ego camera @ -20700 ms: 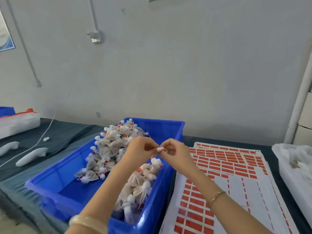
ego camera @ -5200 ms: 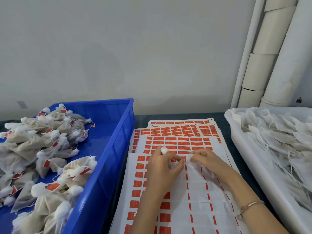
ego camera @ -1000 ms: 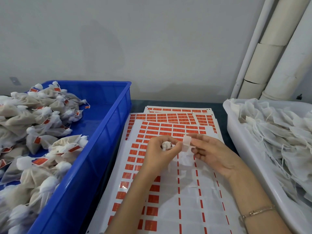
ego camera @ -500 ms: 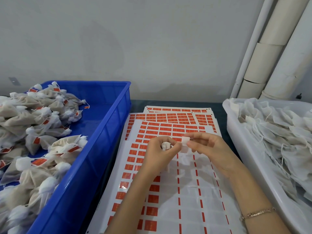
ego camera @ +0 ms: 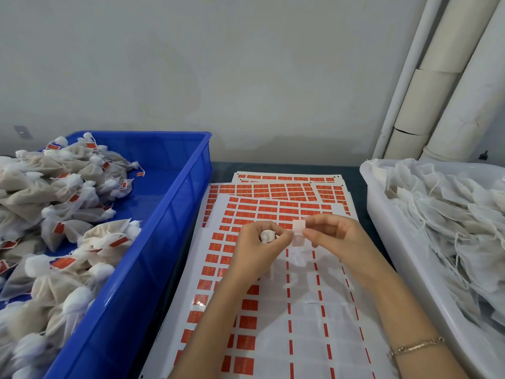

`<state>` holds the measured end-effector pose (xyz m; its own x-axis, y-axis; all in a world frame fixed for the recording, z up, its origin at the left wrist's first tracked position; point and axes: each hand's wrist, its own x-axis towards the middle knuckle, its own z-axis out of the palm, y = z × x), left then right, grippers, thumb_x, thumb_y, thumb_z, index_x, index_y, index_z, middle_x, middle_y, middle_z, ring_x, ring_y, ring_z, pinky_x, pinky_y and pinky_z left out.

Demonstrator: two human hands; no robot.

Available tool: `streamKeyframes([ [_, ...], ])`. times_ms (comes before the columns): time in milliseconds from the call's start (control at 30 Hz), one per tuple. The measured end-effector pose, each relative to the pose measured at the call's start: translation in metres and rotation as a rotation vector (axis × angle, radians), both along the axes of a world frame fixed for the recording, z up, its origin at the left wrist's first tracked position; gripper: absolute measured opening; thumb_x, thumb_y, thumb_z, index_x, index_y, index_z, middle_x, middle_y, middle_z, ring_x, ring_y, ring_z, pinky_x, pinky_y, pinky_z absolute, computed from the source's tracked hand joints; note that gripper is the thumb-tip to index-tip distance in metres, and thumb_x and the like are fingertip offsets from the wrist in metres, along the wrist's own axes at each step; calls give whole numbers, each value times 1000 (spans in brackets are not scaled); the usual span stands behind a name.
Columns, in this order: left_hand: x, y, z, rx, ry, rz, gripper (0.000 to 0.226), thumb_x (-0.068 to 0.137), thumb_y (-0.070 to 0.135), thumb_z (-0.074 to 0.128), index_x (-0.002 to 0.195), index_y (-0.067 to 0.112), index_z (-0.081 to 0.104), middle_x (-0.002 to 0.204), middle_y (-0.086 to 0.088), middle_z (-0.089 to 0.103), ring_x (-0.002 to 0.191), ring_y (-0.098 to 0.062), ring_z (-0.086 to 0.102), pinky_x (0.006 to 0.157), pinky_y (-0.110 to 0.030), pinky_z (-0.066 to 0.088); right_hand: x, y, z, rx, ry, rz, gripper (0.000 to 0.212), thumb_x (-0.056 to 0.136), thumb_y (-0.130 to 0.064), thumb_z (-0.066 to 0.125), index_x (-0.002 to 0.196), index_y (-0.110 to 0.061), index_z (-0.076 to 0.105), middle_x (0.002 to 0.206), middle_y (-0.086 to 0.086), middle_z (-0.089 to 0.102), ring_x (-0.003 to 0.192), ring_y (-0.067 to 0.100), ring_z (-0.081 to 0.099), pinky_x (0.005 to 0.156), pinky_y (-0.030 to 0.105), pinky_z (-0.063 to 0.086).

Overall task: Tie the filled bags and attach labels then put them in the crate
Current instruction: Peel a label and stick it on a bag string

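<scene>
Two things held: your left hand (ego camera: 254,251) grips small bag (ego camera: 266,236), right hand (ego camera: 337,237) pinches peeled label (ego camera: 298,228) beside it (over label sheets (ego camera: 303,326)), blue crate (ego camera: 169,214) off left.

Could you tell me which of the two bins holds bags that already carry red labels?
The blue crate on the left: its tied bags show red labels; those in the white tub show none.

A packing workshop: blue crate (ego camera: 175,203) of labelled bags (ego camera: 68,192), sticker sheets (ego camera: 273,192) (bare wall pipes (ego camera: 442,99)).
</scene>
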<state>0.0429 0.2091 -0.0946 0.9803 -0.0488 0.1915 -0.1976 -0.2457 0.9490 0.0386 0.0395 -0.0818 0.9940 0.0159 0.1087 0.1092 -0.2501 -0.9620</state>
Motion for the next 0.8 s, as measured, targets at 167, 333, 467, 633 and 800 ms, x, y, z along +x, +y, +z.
streamKeyframes([
  [167,-1,1,3,-37,63,-26,22,84,30,71,62,32,68,61,10,63,64,4,59,51,-2,42,1,0,-1,-61,-91,5,11,81,-20,73,90,-25,71,85,-21,70,86,-4,65,63,6,49],
  [333,2,5,2,-39,218,20,24,83,41,70,63,28,67,50,14,57,51,3,56,47,-4,41,0,0,-3,-174,-209,-9,11,81,-22,73,88,-30,71,91,-21,69,90,-3,64,72,9,51],
  [467,5,8,4,-94,375,72,25,81,44,70,64,26,64,47,12,57,55,-6,55,52,-14,45,-4,6,-3,-214,-292,-33,18,77,-23,75,82,-39,68,92,-30,64,93,-8,58,72,3,46],
  [633,9,8,5,-226,495,45,23,80,37,74,71,19,63,50,6,55,51,-7,51,65,-24,48,-6,9,-1,-249,-375,-35,23,74,-20,76,83,-40,67,93,-27,63,94,-10,57,74,0,43],
  [800,10,9,6,-260,531,31,23,82,34,73,78,16,60,53,4,52,56,-11,48,70,-27,46,-5,11,-1,-259,-371,-32,22,74,-21,76,83,-39,68,93,-25,63,98,-8,56,74,0,43],
])
